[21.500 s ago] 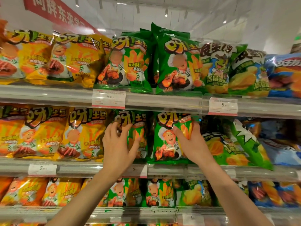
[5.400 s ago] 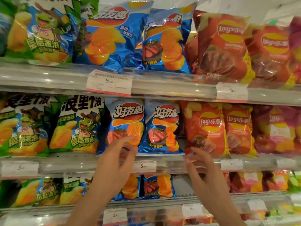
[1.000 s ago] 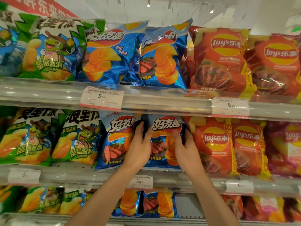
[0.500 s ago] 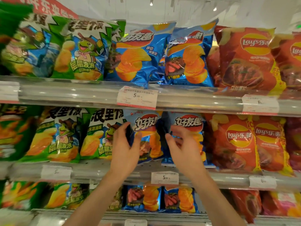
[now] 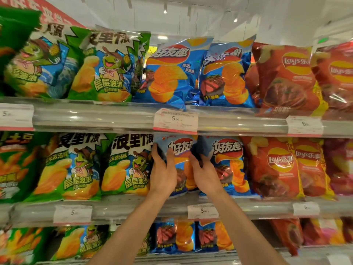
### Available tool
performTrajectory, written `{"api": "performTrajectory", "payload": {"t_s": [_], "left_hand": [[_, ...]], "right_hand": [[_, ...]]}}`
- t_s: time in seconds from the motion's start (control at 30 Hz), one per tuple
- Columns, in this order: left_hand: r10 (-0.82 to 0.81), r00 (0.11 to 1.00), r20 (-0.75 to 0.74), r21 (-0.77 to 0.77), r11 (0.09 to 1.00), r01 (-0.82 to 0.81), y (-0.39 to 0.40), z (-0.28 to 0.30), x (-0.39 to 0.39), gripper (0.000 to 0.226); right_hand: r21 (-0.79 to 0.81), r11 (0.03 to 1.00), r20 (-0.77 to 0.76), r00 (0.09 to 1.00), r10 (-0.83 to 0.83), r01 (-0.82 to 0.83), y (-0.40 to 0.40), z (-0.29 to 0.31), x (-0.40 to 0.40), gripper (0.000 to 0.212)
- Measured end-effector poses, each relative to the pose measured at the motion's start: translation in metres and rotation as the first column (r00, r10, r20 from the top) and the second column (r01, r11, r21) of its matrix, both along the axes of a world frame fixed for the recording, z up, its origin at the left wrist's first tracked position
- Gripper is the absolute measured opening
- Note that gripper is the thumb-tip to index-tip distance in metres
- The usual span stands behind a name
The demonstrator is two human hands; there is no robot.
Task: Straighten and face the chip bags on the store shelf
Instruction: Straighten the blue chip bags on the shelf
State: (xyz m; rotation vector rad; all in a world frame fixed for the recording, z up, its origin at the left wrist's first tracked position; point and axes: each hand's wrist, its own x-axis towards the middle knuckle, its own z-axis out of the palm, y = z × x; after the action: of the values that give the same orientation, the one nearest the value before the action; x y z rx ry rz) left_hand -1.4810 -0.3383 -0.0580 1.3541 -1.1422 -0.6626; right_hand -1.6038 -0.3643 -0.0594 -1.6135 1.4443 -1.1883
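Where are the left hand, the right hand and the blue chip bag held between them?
left hand (image 5: pixel 162 174), head view, back of hand.
right hand (image 5: pixel 205 174), head view, back of hand.
blue chip bag (image 5: pixel 180 148), head view, logo near top.

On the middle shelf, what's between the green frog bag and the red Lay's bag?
In the head view, two blue chip bags; both the left hand and right hand grip the left one.

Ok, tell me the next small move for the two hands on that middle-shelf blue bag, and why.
Probably turn the left blue foil chip bag square to the aisle. The left hand grips its left edge and the right hand its right edge, in the gap beside the neighbouring blue chip bag. Its red logo looks partly cut off, suggesting it sits angled, while the neighbour's logo faces out.
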Motion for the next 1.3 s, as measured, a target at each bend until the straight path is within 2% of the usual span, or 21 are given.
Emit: {"api": "performTrajectory", "payload": {"t_s": [0.13,0.23,0.33,0.47,0.53,0.63,0.8,0.9,1.0,1.13,1.3], "left_hand": [[0.005,0.998,-0.066,-0.108,0.994,-0.012,-0.005,-0.006,0.001,0.065],[0.037,0.995,-0.090,-0.111,0.993,-0.047,-0.009,-0.008,0.001,0.063],[0.047,0.997,-0.068,-0.021,0.999,-0.048,-0.011,-0.009,0.003,0.053],[-0.003,0.997,-0.079,0.033,0.999,0.005,-0.014,-0.005,0.002,0.043],[0.008,0.998,-0.069,0.007,1.000,-0.008,-0.014,-0.002,0.002,0.032],[0.050,0.999,-0.021,-0.097,0.994,-0.051,-0.014,-0.005,0.002,0.041],[0.078,0.995,0.062,-0.194,0.979,-0.065,-0.009,0.004,0.011,0.040],[0.078,0.997,0.025,-0.212,0.975,-0.071,-0.006,0.012,0.020,0.037],[0.039,0.999,-0.033,-0.166,0.985,-0.044,-0.004,0.019,0.024,0.040],[-0.020,0.998,-0.060,-0.106,0.994,0.014,-0.002,0.015,0.015,0.036],[-0.047,0.997,-0.068,-0.078,0.996,0.042,-0.018,0.000,0.007,0.034]], "right_hand": [[-0.060,0.998,0.051,0.998,-0.025,0.028,0.003,0.000,-0.002,0.027],[-0.043,0.996,0.042,0.996,-0.074,0.076,-0.004,-0.013,0.000,0.046],[0.005,0.998,0.059,0.996,-0.068,0.068,-0.015,-0.023,-0.002,0.063],[0.112,0.994,0.161,0.987,-0.022,0.004,-0.002,0.003,0.001,0.044],[0.113,0.993,0.169,0.986,0.014,-0.034,-0.004,0.005,0.000,0.052],[0.023,0.998,0.153,0.987,0.046,-0.050,0.002,0.007,0.001,0.066],[-0.011,0.997,0.224,0.971,0.080,-0.079,0.005,0.009,-0.004,0.076],[-0.016,0.994,0.222,0.969,0.109,-0.108,0.007,0.013,-0.005,0.074],[-0.012,0.994,0.258,0.960,0.108,-0.109,0.009,0.018,-0.002,0.068],[-0.026,0.999,0.275,0.960,0.046,-0.041,0.011,0.017,-0.003,0.062],[0.058,0.998,0.259,0.966,-0.014,-0.001,0.001,0.009,-0.001,0.060]]}}
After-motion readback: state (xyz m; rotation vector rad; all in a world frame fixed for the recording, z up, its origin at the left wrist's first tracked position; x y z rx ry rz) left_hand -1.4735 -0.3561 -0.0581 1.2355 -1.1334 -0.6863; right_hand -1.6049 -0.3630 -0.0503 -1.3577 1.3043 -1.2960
